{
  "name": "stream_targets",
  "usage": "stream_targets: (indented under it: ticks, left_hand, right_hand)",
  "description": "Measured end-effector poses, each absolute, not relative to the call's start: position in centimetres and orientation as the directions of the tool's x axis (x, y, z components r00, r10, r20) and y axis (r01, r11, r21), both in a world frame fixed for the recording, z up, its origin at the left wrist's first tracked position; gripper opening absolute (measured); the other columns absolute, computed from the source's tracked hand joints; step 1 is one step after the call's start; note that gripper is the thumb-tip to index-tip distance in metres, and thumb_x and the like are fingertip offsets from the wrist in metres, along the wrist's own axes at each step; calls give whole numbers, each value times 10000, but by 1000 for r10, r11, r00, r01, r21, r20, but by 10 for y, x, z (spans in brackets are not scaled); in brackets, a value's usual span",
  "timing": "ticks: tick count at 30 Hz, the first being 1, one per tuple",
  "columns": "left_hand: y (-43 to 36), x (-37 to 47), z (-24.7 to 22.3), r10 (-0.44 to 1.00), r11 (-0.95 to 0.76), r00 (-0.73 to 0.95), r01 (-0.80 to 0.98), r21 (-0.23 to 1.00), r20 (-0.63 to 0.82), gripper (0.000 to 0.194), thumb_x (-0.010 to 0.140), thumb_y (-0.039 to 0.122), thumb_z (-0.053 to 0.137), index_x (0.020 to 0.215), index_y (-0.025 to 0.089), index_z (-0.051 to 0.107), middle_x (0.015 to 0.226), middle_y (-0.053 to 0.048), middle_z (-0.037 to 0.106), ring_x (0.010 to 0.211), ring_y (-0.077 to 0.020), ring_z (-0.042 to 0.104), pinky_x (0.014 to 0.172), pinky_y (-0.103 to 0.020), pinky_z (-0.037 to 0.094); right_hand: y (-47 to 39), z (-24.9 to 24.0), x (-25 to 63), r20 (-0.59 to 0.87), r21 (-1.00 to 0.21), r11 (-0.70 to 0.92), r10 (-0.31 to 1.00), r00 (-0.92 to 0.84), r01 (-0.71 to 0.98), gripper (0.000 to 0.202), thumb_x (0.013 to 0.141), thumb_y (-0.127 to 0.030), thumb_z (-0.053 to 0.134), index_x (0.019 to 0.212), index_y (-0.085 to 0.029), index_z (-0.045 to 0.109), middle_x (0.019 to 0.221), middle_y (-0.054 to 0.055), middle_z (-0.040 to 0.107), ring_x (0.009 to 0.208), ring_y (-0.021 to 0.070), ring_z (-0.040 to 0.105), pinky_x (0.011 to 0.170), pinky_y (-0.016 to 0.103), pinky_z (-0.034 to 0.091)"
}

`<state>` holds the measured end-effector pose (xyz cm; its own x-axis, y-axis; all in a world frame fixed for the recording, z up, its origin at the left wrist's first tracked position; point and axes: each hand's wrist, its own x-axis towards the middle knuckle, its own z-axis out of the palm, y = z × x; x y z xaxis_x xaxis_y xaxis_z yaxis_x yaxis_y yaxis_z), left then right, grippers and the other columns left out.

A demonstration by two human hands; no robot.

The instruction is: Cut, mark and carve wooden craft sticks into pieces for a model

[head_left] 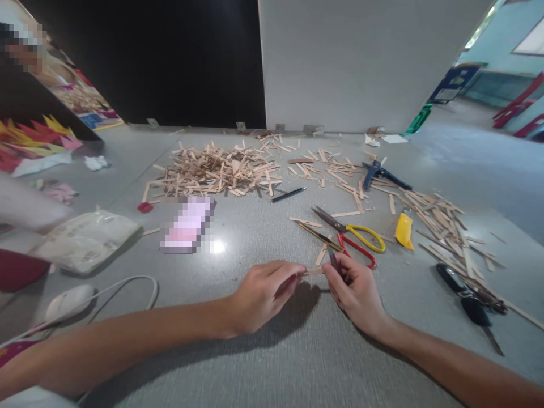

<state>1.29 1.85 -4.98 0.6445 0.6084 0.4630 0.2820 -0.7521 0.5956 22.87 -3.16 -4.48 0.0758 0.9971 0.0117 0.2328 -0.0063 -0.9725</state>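
Observation:
My left hand [272, 289] is closed in a pinch on one end of a small wooden craft stick [313, 272]. My right hand [355, 286] is closed at the stick's other end, its fingertips touching it or very near it. Between the right thumb and fingers shows a thin, dark, blade-like piece [335, 262], mostly hidden by the hand. Just beyond that hand lie scissors [329, 218] with one yellow and one red handle. Another cut stick piece [323, 250] rests on the grey table [289, 351] by the scissors.
A big heap of craft sticks [216, 170] lies at the back, near a phone [188, 225] and a black pen [289, 194]. To the right are dark blue pliers [380, 174], a yellow cutter [404, 229], more sticks [450, 226] and keys [471, 300]. A white mouse [70, 300] lies left.

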Motion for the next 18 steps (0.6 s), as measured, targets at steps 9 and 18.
stream_targets:
  ticks: [9,18]
  left_hand:
    - [21,14,-45,557,-817,634,299,494,537,184,1114,167,491,1012,206,639,929,-49,808,789,-155,772,731,-239,592]
    - [21,14,-47,636,-754,558,306,581,532,136,1064,126,491,1033,205,598,949,-71,812,776,-165,770,689,-236,579]
  right_hand:
    - [-31,-44,228,-36,-976,-45,998,44,213,529,950,-695,643,700,-278,436,464,-90,390,366,97,314,332,235,247]
    - [-25,-34,227,-33,-997,-43,990,138,71,537,903,-723,699,759,-236,525,522,-66,520,334,60,357,308,185,275]
